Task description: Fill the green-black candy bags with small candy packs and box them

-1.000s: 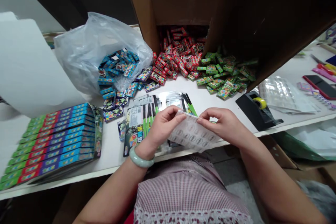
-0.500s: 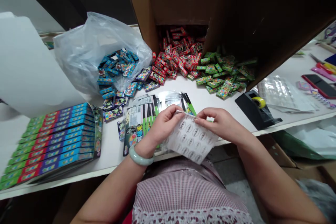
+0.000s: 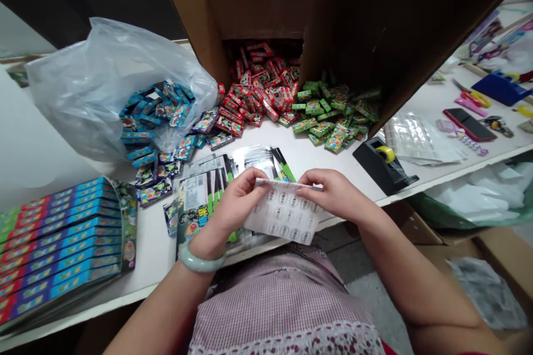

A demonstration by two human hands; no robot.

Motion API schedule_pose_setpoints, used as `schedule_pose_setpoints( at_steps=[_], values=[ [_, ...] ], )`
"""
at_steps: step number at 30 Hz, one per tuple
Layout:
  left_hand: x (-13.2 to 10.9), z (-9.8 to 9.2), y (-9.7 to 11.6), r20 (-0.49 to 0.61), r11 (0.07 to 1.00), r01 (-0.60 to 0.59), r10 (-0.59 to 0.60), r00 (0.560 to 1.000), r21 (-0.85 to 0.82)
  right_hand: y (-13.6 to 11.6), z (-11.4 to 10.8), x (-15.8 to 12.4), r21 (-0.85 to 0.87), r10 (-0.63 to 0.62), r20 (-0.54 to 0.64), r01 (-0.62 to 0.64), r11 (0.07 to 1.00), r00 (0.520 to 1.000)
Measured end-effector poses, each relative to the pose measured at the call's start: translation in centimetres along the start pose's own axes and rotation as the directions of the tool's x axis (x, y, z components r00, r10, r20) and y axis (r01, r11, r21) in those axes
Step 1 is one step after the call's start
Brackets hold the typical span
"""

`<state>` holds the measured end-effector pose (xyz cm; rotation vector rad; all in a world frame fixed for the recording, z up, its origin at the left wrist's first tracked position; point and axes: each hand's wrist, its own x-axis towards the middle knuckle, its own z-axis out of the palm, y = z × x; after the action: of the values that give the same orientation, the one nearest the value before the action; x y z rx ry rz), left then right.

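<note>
A: OK, you're at the table [image 3: 152,252], L hand [image 3: 235,202] pinched thumb-to-fingers on the white sheet [image 3: 287,215], top L corner.

B: And your R hand [image 3: 335,194] has the top edge too, near the other corner. Both grips closed on it; sheet's hanging over the table's near edge, just in front of the flat cards [image 3: 194,194].

A: How far along are you, approx?

B: Done, AFAICT: the packed rows [image 3: 70,238] at your L, small boxes stacked tight by colour.

A: Left, I'd say: plenty. Blue boxes [image 3: 179,113] loose in the clear bag [image 3: 108,77], purple boxes [image 3: 154,191] just beside, red boxes [image 3: 258,91] spilling from the carton [image 3: 256,0], green boxes [image 3: 337,116] heaped to their R.

B: Cards look flat & unfilled, prob. not started.

A: Any ovals gone from your sheet?

B: Can't tell, print's too small. Tape dispenser [image 3: 381,169] stands apart at your R, untouched.
</note>
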<state>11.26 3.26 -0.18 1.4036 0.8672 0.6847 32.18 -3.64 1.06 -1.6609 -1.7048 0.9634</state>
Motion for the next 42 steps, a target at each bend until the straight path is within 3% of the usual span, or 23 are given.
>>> schedule_pose_setpoints(
  at_steps=[6,19,28,42],
  values=[
    [-0.1,0.3,-0.2,-0.024,1.000,-0.005,0.005,1.000,-0.004,-0.1,-0.2,-0.1,0.075,-0.027,-0.015,0.028,0.997,1.000],
    [-0.2,0.0,-0.8,-0.020,0.998,0.055,-0.054,0.998,0.033,-0.4,0.2,-0.4,-0.012,-0.007,-0.158,0.005,1.000,0.987],
    [-0.3,0.5,-0.4,-0.014,0.997,0.000,0.001,1.000,0.079,0.2,0.3,-0.2,-0.046,-0.025,-0.139,0.019,0.999,0.990],
    [-0.2,0.5,-1.0,-0.008,0.995,0.056,-0.056,0.998,0.078,0.6,0.3,-0.5,-0.009,0.004,-0.196,-0.006,1.000,0.981]
  ],
)
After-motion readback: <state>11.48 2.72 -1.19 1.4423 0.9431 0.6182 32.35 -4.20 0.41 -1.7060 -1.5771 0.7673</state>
